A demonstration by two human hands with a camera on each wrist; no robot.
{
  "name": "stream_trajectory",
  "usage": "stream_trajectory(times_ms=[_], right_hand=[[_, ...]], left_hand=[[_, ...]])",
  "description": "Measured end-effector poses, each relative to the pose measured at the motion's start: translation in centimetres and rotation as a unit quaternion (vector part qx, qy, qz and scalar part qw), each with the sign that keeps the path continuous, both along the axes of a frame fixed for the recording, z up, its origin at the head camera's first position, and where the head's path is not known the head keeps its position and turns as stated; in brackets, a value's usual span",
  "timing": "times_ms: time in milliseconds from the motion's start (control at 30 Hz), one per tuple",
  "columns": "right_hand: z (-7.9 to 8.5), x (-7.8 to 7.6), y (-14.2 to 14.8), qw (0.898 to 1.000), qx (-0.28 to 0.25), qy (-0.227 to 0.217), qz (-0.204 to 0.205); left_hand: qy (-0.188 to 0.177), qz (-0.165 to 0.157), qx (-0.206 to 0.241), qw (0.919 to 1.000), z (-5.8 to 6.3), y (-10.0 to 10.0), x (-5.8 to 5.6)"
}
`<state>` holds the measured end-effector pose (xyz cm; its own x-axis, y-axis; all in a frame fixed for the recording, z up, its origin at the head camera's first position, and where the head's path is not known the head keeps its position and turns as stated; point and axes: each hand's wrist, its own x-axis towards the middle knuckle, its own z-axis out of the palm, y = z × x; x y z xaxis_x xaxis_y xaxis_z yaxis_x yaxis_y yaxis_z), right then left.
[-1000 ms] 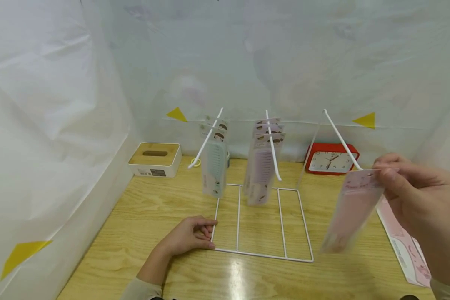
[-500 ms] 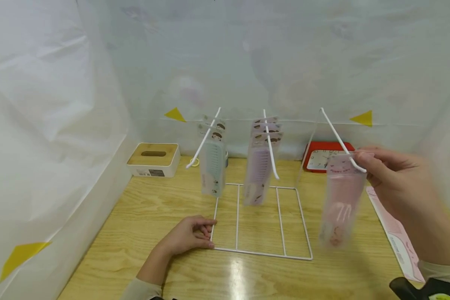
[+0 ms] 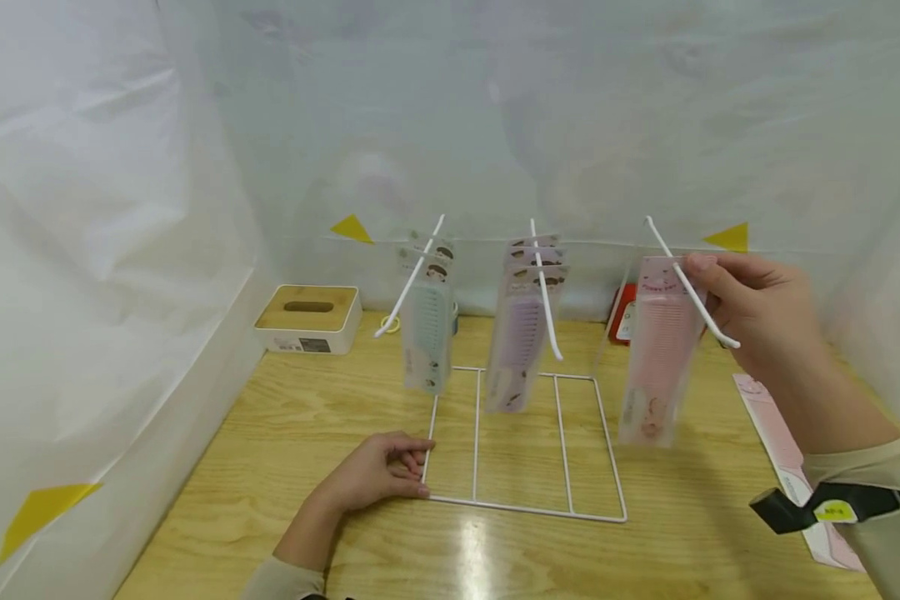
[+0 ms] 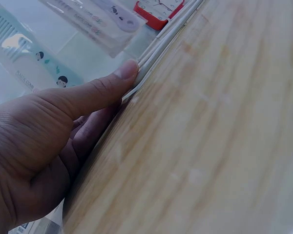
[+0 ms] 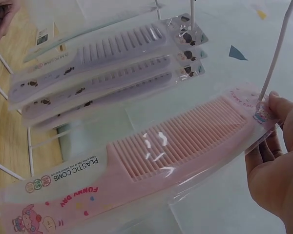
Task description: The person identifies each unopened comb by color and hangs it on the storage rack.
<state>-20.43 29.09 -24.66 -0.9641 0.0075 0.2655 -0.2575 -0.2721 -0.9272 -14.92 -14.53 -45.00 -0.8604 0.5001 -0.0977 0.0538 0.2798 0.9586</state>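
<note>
My right hand [image 3: 757, 308] pinches the top edge of a packaged pink comb [image 3: 657, 350], its card threaded on the right prong [image 3: 701, 308] of a white wire display rack [image 3: 525, 510]. In the right wrist view the thumb lies on the card of the pink comb [image 5: 180, 141], right beside the prong [image 5: 278, 48]. My left hand [image 3: 378, 471] holds the front left corner of the rack's base, thumb on the wire in the left wrist view. Several packaged purple combs [image 3: 523, 333] hang from the middle prong, and packaged green combs [image 3: 429, 325] from the left one.
Another packaged pink comb [image 3: 776, 433] lies on the wooden table [image 3: 270, 433] at the right. Behind the rack stand a red clock [image 3: 624, 317], partly hidden, and a tissue box [image 3: 307, 319] with a wooden lid. White sheeting [image 3: 450, 125] encloses the table.
My right hand has brought the pink comb left onto the right prong and slid it back along it, away from the tip. The left hand has stayed at the rack's corner.
</note>
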Motion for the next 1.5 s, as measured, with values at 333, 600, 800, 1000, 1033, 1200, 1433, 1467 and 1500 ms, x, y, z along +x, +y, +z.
stream_trajectory(times_ms=[333,600,800,1000,1033,1200,1433,1467,1500], right_hand=[[0.5,-2.4,0.3,0.999,-0.001,-0.04,0.008],[0.3,-4.1,0.3,0.998,-0.043,-0.018,0.044],[-0.1,-4.8,0.3,0.993,-0.087,0.012,0.08],[-0.3,-4.8,0.4,0.997,-0.044,0.017,0.058],[-0.2,-4.8,0.5,0.998,-0.027,0.015,0.051],[-0.3,-4.3,1.7,0.997,0.058,0.012,0.04],[-1.9,-3.2,6.0,0.956,0.292,-0.014,-0.037],[-2.2,-3.1,6.6,0.942,0.331,-0.023,-0.048],[-2.6,-2.9,7.2,0.931,0.359,-0.031,-0.055]], left_hand=[[0.004,0.0,-0.001,1.0,-0.1,0.2,-0.1],[0.006,0.0,0.002,1.0,-0.2,0.2,0.1],[0.003,-0.001,0.004,1.0,-0.3,0.2,0.1],[0.006,-0.002,0.005,1.0,-0.3,0.1,0.0],[0.007,-0.002,0.004,1.0,-0.3,0.1,0.0],[0.005,0.001,0.002,1.0,-0.5,0.0,0.1],[0.018,0.0,-0.005,0.9998,-0.4,0.1,0.1],[0.021,0.0,-0.007,0.9998,-0.4,0.1,0.1],[0.022,0.0,-0.008,0.9997,-0.3,0.1,0.1]])
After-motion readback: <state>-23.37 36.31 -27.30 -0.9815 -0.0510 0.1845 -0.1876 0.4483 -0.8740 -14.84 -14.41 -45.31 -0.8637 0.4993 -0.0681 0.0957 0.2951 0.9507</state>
